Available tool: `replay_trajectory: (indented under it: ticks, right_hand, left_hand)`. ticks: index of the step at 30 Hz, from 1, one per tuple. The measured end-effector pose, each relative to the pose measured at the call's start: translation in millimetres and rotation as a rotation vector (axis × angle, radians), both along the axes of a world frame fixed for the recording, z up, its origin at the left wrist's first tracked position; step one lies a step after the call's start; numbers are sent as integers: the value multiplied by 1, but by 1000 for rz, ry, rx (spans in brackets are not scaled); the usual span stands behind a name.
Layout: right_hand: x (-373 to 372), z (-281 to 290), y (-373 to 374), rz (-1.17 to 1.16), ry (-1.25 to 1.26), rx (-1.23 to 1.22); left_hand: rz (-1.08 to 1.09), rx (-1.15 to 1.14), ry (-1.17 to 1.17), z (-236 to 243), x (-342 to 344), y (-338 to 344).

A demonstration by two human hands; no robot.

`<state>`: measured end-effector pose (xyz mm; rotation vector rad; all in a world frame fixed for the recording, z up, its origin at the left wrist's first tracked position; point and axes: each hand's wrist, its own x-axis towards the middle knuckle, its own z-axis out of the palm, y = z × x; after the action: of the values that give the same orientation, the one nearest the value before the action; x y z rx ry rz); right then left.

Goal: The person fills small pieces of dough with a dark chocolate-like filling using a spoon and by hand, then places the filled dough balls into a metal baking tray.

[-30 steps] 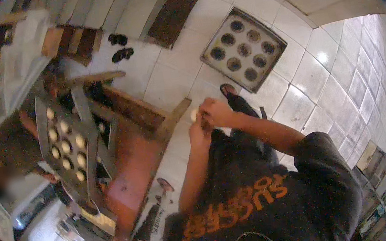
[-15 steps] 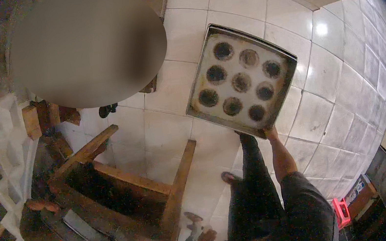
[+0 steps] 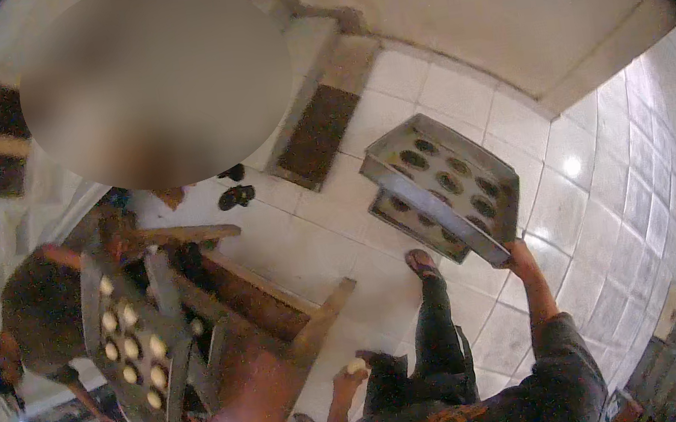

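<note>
My right hand [image 3: 515, 252] grips the near corner of a tilted square metal baking tray [image 3: 454, 173] with round dark hollows. A second, similar tray [image 3: 388, 219] shows beneath it, partly hidden. My left hand [image 3: 347, 382] is low near my body, fingers closed round a pale dough ball [image 3: 357, 367].
A co-worker [image 3: 44, 330] at left bends by a tray of dough pieces [image 3: 132, 343] on a wooden table [image 3: 314, 316]. Sandals [image 3: 236, 196] lie on the tiled floor near a step [image 3: 315, 136]. Stacked dark slabs [image 3: 668, 346] stand lower right. A blurred oval hides the upper left.
My hands, together on the dough ball a second ago, have parted. My right hand took hold of a tray, which has since tilted. My left hand moved down with the ball.
</note>
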<state>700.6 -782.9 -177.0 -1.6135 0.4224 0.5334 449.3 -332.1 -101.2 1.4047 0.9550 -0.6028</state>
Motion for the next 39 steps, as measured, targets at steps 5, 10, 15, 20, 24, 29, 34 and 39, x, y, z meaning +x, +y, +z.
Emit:
replay_trajectory:
  ticks: [5, 10, 15, 20, 24, 29, 34, 39]
  right_hand:
    - [-87, 198, 76, -30, -134, -103]
    - [-151, 271, 171, -226, -262, 452]
    - [-118, 310, 346, 40, -289, 672]
    - [-173, 341, 576, 38, -422, 611]
    - [-207, 322, 659, 99, -578, 588]
    - [-230, 309, 698, 185, -563, 440]
    - [-188, 286, 681, 311, -663, 453]
    - [-249, 309, 566, 767, -865, 243]
  left_hand:
    - [277, -201, -311, 12, -85, 60]
    - [392, -208, -424, 25, -177, 118]
    - [627, -207, -597, 71, -223, 162]
    - [936, -114, -635, 87, -305, 174]
    - [1137, -115, -688, 89, -355, 159]
    - [1380, -207, -732, 76, -414, 130]
    - [1141, 100, -682, 63, -401, 120]
    - [1048, -25, -711, 82, -302, 140]
